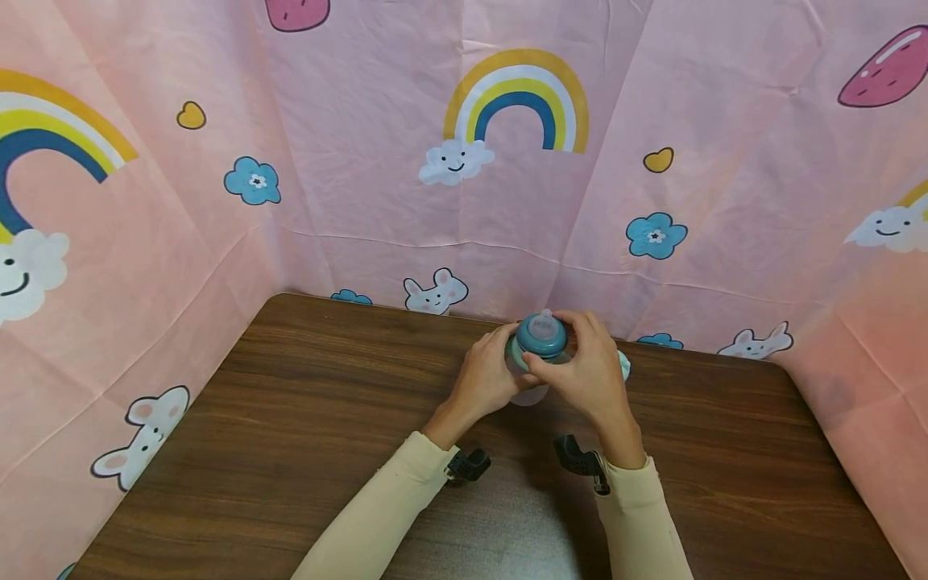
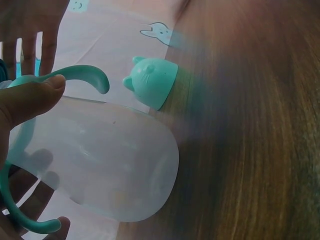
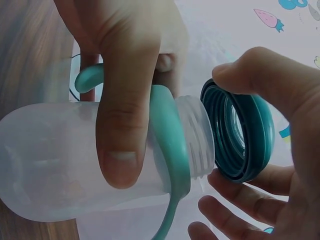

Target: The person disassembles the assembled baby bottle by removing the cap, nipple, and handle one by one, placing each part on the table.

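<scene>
In the fingers of the left hand, grasped round its upper part, a see-through bottle, roughly upright over the tabletop; resting on it or lifted, impossible to tell. Around the shoulder, below the threaded neck, a green ring with two curved handles. Between thumb and fingers of the right hand, pinched at the edge, a teal collar with a see-through teat on top, slightly tilted at the neck's mouth. Beyond the right hand, near the back edge of the tabletop, a green cat-eared cap, ears up. On both wrists, pale yellow sleeves and black cameras. Behind, a pink cloth with rainbows.
</scene>
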A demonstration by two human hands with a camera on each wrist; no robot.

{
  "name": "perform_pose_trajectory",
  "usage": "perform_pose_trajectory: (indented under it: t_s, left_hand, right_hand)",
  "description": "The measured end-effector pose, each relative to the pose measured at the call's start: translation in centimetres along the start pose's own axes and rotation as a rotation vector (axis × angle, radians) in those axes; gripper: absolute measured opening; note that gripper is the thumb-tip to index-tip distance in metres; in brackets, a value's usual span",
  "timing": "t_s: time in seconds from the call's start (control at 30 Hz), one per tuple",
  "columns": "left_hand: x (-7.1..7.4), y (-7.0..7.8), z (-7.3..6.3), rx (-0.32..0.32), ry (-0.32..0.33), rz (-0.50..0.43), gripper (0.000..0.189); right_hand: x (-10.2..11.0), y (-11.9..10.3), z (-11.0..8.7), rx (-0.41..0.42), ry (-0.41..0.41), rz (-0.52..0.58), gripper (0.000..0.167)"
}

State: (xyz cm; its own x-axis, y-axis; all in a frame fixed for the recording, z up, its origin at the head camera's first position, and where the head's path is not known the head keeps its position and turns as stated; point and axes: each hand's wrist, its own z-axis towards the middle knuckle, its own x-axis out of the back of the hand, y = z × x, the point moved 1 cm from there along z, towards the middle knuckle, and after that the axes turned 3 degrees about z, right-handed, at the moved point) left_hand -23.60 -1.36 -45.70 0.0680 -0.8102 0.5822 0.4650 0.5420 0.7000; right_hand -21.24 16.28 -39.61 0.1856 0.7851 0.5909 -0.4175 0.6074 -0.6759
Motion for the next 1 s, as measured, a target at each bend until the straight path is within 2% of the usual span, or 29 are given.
perform_pose_trajectory:
  t_s: [1.0]
  left_hand:
    - [-0.04, 0.17, 0.03, 0.020, -0.025, 0.021, 0.083]
  right_hand:
    - [0.21, -0.43, 0.01, 0.006, 0.034, 0.010, 0.069]
